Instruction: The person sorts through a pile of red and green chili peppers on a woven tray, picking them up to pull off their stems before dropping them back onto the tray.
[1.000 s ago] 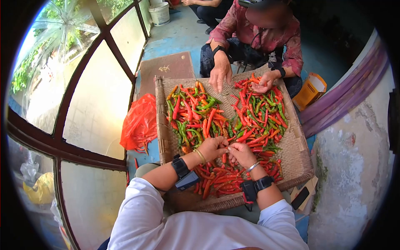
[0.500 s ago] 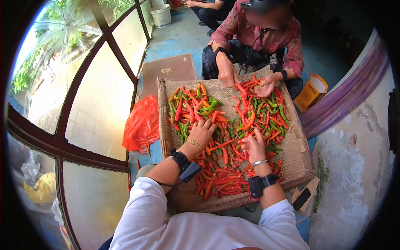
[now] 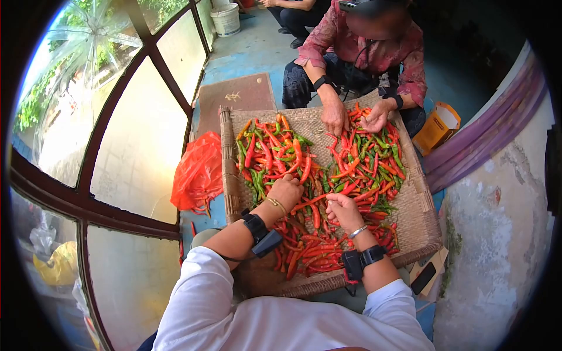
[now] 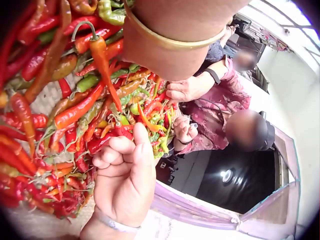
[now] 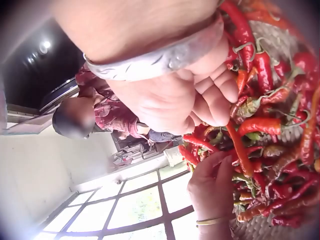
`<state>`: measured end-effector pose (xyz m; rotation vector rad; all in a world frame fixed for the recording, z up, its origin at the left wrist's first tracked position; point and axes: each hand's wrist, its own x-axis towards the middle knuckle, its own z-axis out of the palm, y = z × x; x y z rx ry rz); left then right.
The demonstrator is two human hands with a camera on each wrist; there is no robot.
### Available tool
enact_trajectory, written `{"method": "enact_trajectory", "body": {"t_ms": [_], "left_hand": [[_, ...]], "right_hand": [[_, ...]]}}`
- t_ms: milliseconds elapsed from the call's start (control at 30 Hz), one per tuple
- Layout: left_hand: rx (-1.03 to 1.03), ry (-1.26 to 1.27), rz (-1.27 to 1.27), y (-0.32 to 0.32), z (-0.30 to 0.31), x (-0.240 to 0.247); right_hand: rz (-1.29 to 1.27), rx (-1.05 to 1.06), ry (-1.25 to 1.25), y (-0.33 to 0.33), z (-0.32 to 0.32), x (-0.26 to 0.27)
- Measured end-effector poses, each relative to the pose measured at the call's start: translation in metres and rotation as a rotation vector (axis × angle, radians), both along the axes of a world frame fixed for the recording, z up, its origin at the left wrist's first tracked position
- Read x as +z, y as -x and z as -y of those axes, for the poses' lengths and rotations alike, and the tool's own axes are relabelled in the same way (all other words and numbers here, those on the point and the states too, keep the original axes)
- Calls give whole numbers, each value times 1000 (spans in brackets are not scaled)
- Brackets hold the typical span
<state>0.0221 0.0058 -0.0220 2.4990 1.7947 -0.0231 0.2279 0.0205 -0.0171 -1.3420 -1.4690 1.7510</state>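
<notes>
Chili peppers (image 3: pixel 319 248), red, orange and green, lie spread over a woven tray (image 3: pixel 418 225). My left hand (image 3: pixel 284 194), with a gold bangle, is bent down into the pile at the tray's left-middle. Its fingertips pinch a red chili pepper (image 3: pixel 306 168) that sticks up beside them. In the left wrist view those fingertips are hidden behind the wrist. My right hand (image 3: pixel 344 212), with a silver bangle, hovers over the peppers to the right, nothing in it. The left wrist view shows its palm, fingers loosely curled. A long orange-red chili (image 5: pixel 240 150) lies between both hands.
Across the tray a person in a red patterned shirt (image 3: pixel 319 44) reaches into the far-right peppers. A red plastic bag (image 3: pixel 197 175) sits left of the tray, by the window frame. A yellow box (image 3: pixel 436 128) and a phone (image 3: pixel 422 278) are on the right.
My hands came apart from the middle; the left went to the left-hand peppers. The right swung outward, then came back in slightly with fingers more curled. The other person's hand shifted right onto the peppers.
</notes>
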Motion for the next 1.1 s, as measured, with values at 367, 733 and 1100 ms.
{"method": "enact_trajectory", "body": {"t_ms": [367, 733, 1100], "left_hand": [[43, -67, 415, -11, 6, -11], [-173, -74, 513, -32, 24, 7], [24, -185, 504, -9, 9, 15]], "right_hand": [[68, 81, -128, 1, 4, -14], [-233, 54, 67, 1, 5, 4], [-539, -305, 168, -20, -18, 3]]}}
